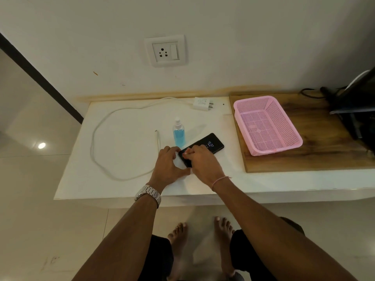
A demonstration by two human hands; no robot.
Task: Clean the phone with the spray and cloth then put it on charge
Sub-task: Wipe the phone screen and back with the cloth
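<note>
Black glass lit with a clock, the slim rectangular phone (205, 146) lies flat on the white worktop (125, 122), its near end covered by both hands. The left hand (169, 166) curls at that near end, seemingly steadying it over something pale that may be the cloth; I cannot tell. The right hand (203, 162) lies across the screen with fingers pressed down, though whether it pinches anything is hidden.

To wipe well, I judge the left should pin the phone while the right makes light, overlapping strokes towards the far end.

The clear plastic spray bottle (179, 132) stands just behind the phone, roughly half full of blue liquid. The pink perforated plastic basket (267, 122) on the wooden board (316, 118) holds nothing. The white charger cable (101, 138) loops nearby, unplugged.
</note>
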